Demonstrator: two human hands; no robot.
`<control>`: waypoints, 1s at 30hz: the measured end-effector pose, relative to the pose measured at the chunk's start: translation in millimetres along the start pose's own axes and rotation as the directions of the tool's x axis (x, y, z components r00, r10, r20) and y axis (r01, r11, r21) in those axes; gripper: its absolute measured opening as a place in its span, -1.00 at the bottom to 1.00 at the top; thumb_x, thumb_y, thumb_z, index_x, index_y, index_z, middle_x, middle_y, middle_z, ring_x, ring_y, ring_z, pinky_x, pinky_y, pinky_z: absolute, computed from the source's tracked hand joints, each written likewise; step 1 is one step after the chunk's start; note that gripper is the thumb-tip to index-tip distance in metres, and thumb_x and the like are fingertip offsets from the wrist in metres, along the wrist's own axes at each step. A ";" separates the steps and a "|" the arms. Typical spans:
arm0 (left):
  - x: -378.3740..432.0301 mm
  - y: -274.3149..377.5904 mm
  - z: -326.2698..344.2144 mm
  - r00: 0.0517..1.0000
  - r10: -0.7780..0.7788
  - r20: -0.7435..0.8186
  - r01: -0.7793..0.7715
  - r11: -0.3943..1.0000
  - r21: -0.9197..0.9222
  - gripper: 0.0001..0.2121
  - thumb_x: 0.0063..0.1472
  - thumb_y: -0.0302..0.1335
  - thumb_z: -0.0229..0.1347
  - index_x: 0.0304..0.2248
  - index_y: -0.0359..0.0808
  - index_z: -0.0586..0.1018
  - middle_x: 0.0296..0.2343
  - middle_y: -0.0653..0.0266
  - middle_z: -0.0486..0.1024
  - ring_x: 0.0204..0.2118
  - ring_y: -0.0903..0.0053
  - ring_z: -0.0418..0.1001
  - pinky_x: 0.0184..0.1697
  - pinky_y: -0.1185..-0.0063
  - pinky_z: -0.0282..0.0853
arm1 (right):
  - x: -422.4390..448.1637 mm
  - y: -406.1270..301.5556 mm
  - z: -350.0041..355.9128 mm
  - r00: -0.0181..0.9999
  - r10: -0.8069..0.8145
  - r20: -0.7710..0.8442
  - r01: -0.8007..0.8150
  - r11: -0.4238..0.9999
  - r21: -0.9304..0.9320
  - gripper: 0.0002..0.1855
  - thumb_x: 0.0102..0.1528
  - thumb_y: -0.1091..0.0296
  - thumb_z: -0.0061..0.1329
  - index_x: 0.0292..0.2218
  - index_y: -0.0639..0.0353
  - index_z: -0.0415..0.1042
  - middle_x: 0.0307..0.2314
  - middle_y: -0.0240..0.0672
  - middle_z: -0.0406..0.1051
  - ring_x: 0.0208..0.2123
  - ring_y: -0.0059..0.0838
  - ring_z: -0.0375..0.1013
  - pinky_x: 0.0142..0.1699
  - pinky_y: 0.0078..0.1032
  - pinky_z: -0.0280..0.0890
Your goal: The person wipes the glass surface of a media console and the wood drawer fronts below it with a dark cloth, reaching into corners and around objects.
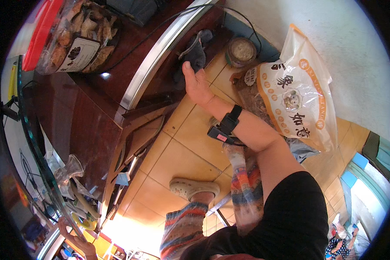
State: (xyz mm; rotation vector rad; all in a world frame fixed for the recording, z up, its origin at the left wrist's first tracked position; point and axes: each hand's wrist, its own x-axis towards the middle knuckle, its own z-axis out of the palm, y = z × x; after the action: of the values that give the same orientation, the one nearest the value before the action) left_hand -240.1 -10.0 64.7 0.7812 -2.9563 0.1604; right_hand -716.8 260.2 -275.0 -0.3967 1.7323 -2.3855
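Note:
A dark grey cloth (196, 52) lies bunched against the dark wooden cabinet (169, 70), just below its metal trim (159, 52). My right hand (196, 81) holds the cloth, thumb showing and the other fingers largely hidden. A black band with a small device (226, 125) is strapped around that wrist. At the lower left, my left hand (76, 240) is at the edge of a glass panel (48, 178); its grip is unclear. Close by it are clear plastic wrapping (68, 172) and a yellow roll (86, 222).
A lidded clear jar of dried pieces (87, 29) stands on the cabinet top, with a black cable (143, 40) alongside. A round jar (242, 52) and a large printed plastic bag (295, 94) are by the wall. A person (339, 242) is at the lower right.

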 end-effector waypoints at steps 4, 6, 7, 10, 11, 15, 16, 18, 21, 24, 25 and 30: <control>-0.1 -1.6 -1.2 1.000 0.023 0.001 -0.023 1.000 0.010 -0.44 0.33 -0.08 -0.47 0.14 -0.29 0.15 0.12 0.04 0.10 0.23 0.15 0.02 0.25 0.17 -0.09 | -3.6 17.0 -10.2 0.967 -0.230 0.110 0.247 0.952 -0.179 -0.09 0.16 0.21 -0.09 0.27 0.35 -0.39 0.22 0.03 -0.18 0.27 -0.12 -0.16 0.32 -0.36 -0.26; 1.3 0.6 0.1 1.000 0.019 -0.010 -0.019 1.000 -0.017 -0.44 0.33 -0.08 -0.47 0.14 -0.30 0.15 0.13 0.03 0.10 0.23 0.15 0.02 0.25 0.17 -0.10 | -21.4 17.3 8.2 0.974 -0.184 0.130 0.190 0.981 -0.038 -0.05 0.12 0.23 -0.04 0.27 0.36 -0.39 0.25 0.06 -0.25 0.30 -0.08 -0.27 0.33 -0.35 -0.32; 1.3 2.0 0.7 1.000 0.014 -0.015 -0.014 1.000 -0.016 -0.44 0.33 -0.08 -0.47 0.14 -0.30 0.15 0.12 0.03 0.10 0.23 0.14 0.02 0.25 0.17 -0.10 | -34.0 20.3 15.4 0.982 -0.099 0.159 0.099 0.995 0.007 -0.06 0.12 0.27 -0.04 0.26 0.37 -0.39 0.26 0.06 -0.32 0.32 -0.08 -0.35 0.34 -0.37 -0.37; -0.1 1.7 -0.2 1.000 0.001 -0.014 -0.001 1.000 -0.007 -0.44 0.33 -0.09 -0.46 0.13 -0.32 0.15 0.12 0.01 0.11 0.22 0.12 0.03 0.24 0.17 -0.09 | -76.3 -0.9 36.9 0.949 0.048 0.311 -0.036 0.998 -0.046 -0.08 0.14 0.26 -0.08 0.27 0.35 -0.40 0.26 0.04 -0.32 0.32 -0.09 -0.35 0.34 -0.36 -0.36; -1.4 0.2 -0.1 1.000 -0.002 -0.009 0.002 1.000 -0.010 -0.44 0.33 -0.09 -0.46 0.13 -0.33 0.15 0.11 0.00 0.11 0.22 0.12 0.03 0.24 0.17 -0.09 | -84.8 -6.8 39.3 0.932 0.054 0.358 -0.037 0.998 -0.053 -0.11 0.16 0.26 -0.11 0.27 0.33 -0.38 0.26 0.02 -0.30 0.32 -0.12 -0.33 0.34 -0.37 -0.35; 0.9 1.3 0.3 1.000 0.022 -0.009 -0.022 1.000 -0.007 -0.44 0.34 -0.08 -0.46 0.12 -0.34 0.15 0.11 -0.01 0.11 0.21 0.11 0.05 0.24 0.16 -0.09 | -86.2 -23.0 26.7 0.865 0.115 0.489 -0.152 0.988 0.038 -0.24 0.22 0.24 -0.20 0.28 0.29 -0.28 0.25 -0.09 -0.18 0.30 -0.24 -0.22 0.33 -0.40 -0.29; 2.7 1.1 0.5 1.000 0.026 -0.007 -0.026 1.000 -0.002 -0.44 0.33 -0.08 -0.46 0.12 -0.34 0.15 0.11 0.00 0.11 0.21 0.11 0.05 0.24 0.16 -0.10 | -82.8 -28.4 18.5 0.849 0.137 0.509 -0.210 0.974 0.089 -0.27 0.24 0.23 -0.23 0.28 0.28 -0.25 0.25 -0.12 -0.15 0.29 -0.28 -0.19 0.33 -0.41 -0.27; -0.1 -1.2 -0.1 1.000 0.015 -0.013 -0.015 1.000 -0.005 -0.43 0.33 -0.08 -0.46 0.13 -0.33 0.15 0.12 0.01 0.11 0.21 0.12 0.05 0.25 0.16 -0.10 | -76.4 -58.7 7.5 0.878 0.241 0.413 -0.389 0.862 0.324 -0.30 0.25 0.22 -0.23 0.27 0.29 -0.20 0.23 -0.18 -0.09 0.27 -0.35 -0.13 0.32 -0.43 -0.23; -0.8 0.4 -1.5 1.000 0.020 -0.012 -0.020 1.000 0.010 -0.43 0.33 -0.06 -0.46 0.14 -0.31 0.15 0.12 0.02 0.11 0.22 0.14 0.05 0.24 0.16 -0.08 | -60.6 -93.3 0.4 0.924 0.182 0.335 -0.318 0.853 0.413 -0.32 0.26 0.21 -0.24 0.26 0.31 -0.18 0.23 -0.26 -0.07 0.25 -0.42 -0.08 0.31 -0.45 -0.20; 1.3 2.0 -2.4 0.999 0.033 -0.001 -0.033 0.999 0.040 -0.43 0.33 -0.05 -0.47 0.13 -0.29 0.15 0.12 0.03 0.11 0.21 0.15 0.06 0.23 0.16 -0.03 | -31.8 -95.1 19.0 0.969 -0.175 0.173 0.131 0.961 0.243 -0.25 0.22 0.19 -0.16 0.26 0.32 -0.18 0.25 -0.17 -0.11 0.29 -0.25 -0.19 0.32 -0.33 -0.25; 2.0 4.6 -2.6 0.999 0.032 -0.002 -0.032 0.999 0.044 -0.43 0.33 -0.06 -0.47 0.13 -0.30 0.15 0.12 0.03 0.11 0.21 0.14 0.07 0.23 0.17 -0.02 | -25.2 -75.9 27.2 0.939 -0.317 0.131 0.309 0.948 0.075 -0.23 0.20 0.18 -0.13 0.26 0.32 -0.19 0.25 -0.13 -0.12 0.30 -0.19 -0.23 0.32 -0.29 -0.27; 0.6 1.3 -2.3 0.999 0.046 -0.006 -0.046 0.996 0.071 -0.46 0.35 -0.10 -0.48 0.13 -0.30 0.16 0.11 0.01 0.12 0.20 0.13 0.08 0.22 0.18 0.00 | -57.8 -17.1 45.6 0.918 -0.285 0.277 0.328 0.937 -0.123 -0.16 0.15 0.18 -0.05 0.26 0.31 -0.20 0.25 -0.03 -0.15 0.32 0.01 -0.37 0.33 -0.16 -0.35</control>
State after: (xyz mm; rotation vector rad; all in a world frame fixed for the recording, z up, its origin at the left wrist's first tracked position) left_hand -241.2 -8.9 67.0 0.7194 -2.9775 0.2718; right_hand -647.4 240.8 -252.2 -1.0260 1.8670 -2.2561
